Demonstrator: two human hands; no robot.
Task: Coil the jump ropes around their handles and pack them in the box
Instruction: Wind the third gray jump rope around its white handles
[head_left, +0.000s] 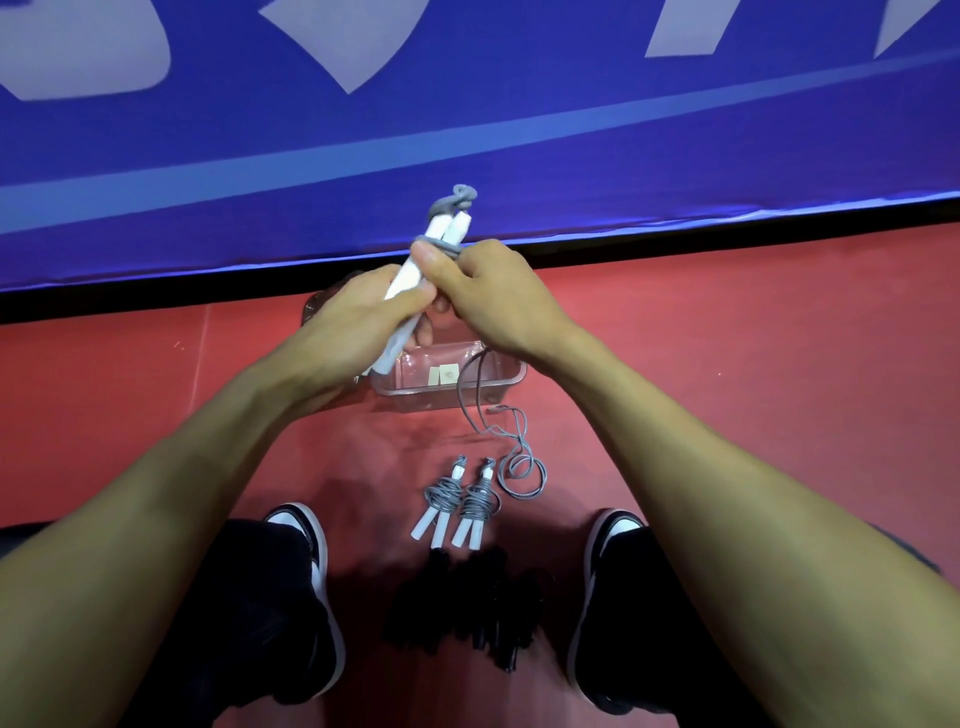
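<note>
Holding the pair of white handles (410, 275), the left hand (343, 332) has its grip closed around their middle and lower part. Their long axis goes from near left to far right, with the rope ends knotted at the far tip. Just to the right, touching, the right hand (488, 296) pinches the grey rope (441, 247) where it crosses the handles; its grip is narrow. From there the loose rope (514, 457) hangs down to the right, over the clear box (493, 389) on the red floor (753, 374), and ends in a loop near the feet. Two coiled jump ropes (457, 501) lie near, between the shoes. I judge that the next turns must go around this axis, fed by the right hand.
</note>
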